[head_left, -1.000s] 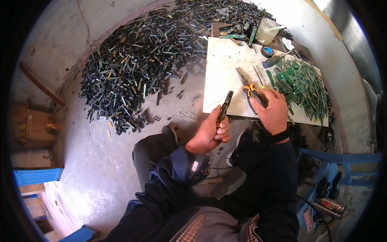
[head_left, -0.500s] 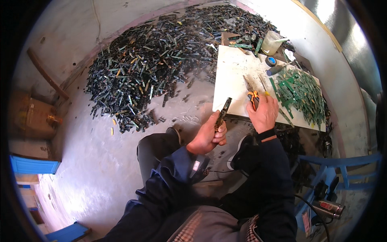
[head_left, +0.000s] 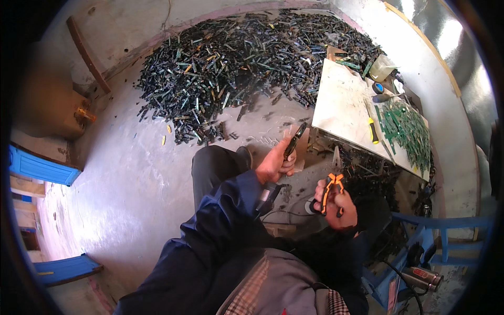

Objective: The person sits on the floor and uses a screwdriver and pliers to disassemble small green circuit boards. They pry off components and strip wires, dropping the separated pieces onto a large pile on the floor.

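Observation:
My left hand (head_left: 273,164) is closed round a slim black strip (head_left: 295,139), tilted up and to the right. To its right, my right hand (head_left: 344,210) grips long-nose pliers with orange and black handles (head_left: 325,197). The pliers' jaws point away from me, and the handles are spread. Beyond my right hand stands a white board (head_left: 341,100). On its right side lies a heap of thin green circuit strips (head_left: 407,134). Next to the heap are a yellow-handled tool (head_left: 373,131), a dark-handled screwdriver (head_left: 382,97) and a small round blue-and-black item (head_left: 378,88).
A wide pile of black strips (head_left: 220,79) covers the floor ahead. A cloudy cup (head_left: 381,68) stands at the board's far corner. A blue chair frame (head_left: 446,220) and a metal flask (head_left: 428,278) are at the lower right. Cables run across the floor near my feet.
My right hand has lifted the pliers off the board and drawn them back toward me. My left hand still holds the black strip. The view has shifted left.

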Demonstrator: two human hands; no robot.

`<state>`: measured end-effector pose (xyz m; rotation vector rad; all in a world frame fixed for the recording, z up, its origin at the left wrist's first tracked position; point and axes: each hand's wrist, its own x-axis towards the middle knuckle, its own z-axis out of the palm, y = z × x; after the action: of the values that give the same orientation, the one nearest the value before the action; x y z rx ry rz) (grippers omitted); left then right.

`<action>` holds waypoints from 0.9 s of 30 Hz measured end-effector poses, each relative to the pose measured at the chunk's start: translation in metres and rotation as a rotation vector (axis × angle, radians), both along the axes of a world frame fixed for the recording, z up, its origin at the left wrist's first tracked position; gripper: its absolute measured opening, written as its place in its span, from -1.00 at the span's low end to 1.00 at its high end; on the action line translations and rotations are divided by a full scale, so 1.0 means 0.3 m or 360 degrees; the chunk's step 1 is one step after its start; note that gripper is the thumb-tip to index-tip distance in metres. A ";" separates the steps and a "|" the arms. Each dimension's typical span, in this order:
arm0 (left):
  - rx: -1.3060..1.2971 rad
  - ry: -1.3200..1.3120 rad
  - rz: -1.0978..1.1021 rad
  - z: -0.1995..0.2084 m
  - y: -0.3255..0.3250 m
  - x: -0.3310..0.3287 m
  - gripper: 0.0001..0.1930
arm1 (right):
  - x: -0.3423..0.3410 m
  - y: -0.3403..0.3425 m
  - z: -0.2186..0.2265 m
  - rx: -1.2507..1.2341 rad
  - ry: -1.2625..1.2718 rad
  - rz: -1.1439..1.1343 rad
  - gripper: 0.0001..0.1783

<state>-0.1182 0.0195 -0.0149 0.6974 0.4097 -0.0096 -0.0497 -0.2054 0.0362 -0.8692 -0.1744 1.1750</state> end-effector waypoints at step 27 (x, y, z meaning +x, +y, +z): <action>0.0272 0.0128 0.0015 -0.032 -0.113 -0.076 -0.45 | -0.140 0.021 -0.028 -0.0071 0.0138 0.0557 -0.44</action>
<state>-0.1410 -0.0143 -0.0246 0.8659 0.4951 0.0062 -0.0918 -0.1992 0.0277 -0.8457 -0.2365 1.5456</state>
